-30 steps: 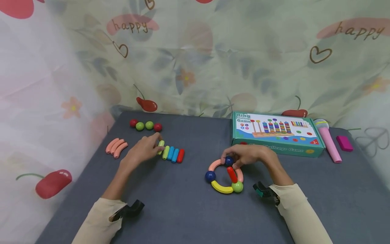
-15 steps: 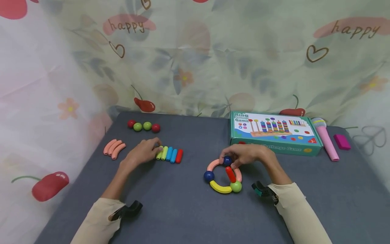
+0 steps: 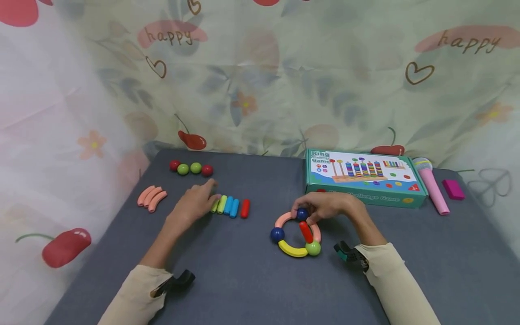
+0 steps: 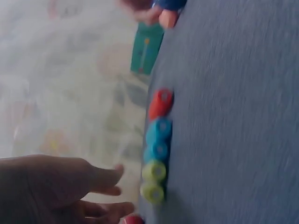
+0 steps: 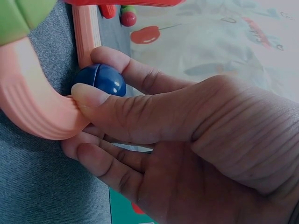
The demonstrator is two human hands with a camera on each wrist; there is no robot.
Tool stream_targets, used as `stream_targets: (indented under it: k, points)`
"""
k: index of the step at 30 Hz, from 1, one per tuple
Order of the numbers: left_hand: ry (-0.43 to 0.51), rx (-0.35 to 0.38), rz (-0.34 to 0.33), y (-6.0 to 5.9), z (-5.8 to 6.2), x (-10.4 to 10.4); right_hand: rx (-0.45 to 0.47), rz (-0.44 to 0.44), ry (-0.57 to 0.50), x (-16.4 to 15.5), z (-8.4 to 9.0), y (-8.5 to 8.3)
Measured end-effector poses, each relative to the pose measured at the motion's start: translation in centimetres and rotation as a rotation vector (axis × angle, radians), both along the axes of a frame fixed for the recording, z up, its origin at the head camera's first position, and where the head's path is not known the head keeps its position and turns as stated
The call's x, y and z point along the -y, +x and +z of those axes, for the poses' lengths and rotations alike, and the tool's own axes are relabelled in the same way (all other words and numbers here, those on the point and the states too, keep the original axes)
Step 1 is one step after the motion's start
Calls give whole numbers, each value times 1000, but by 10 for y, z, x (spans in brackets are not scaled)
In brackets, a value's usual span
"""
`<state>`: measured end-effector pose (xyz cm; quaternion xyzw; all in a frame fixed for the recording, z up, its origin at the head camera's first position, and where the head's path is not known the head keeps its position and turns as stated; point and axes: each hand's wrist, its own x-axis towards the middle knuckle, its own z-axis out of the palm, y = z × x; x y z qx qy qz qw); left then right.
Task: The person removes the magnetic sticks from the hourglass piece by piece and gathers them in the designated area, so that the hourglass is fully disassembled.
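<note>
Since a moment ago, the red peg (image 3: 244,208) sits apart from its row. Beside that row, the left hand (image 3: 195,204) hovers open-fingered. Mid-surface (image 3: 243,280), the right hand (image 3: 325,206) pinches the ring's blue ball (image 3: 301,214), open room in front.

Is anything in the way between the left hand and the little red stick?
Yes. The green and blue sticks lie in a row between the left hand and the red stick, which sits slightly apart at the far end.
</note>
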<state>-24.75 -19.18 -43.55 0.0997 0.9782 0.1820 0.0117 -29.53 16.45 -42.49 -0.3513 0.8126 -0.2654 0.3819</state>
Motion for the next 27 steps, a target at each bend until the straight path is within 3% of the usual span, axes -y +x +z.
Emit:
stream_targets:
  k: [2, 5, 9, 11, 16, 27]
  points:
    - [10, -76, -12, 5, 4, -14, -1, 3, 5, 1, 0, 0]
    - [79, -145, -150, 15, 9, -49, -26, 17, 6, 1, 1, -1]
    - [207, -52, -391, 33, 11, -104, -31, 34, -7, -1, 2, -1]
    - [259, 24, -470, 41, 9, -126, -30, 45, -14, -1, 2, -1]
    - [320, 117, -520, 48, 3, -160, -56, 64, -21, 1, 1, -2]
    - [258, 75, -598, 41, -5, -184, -73, 64, -20, 0, -1, -3]
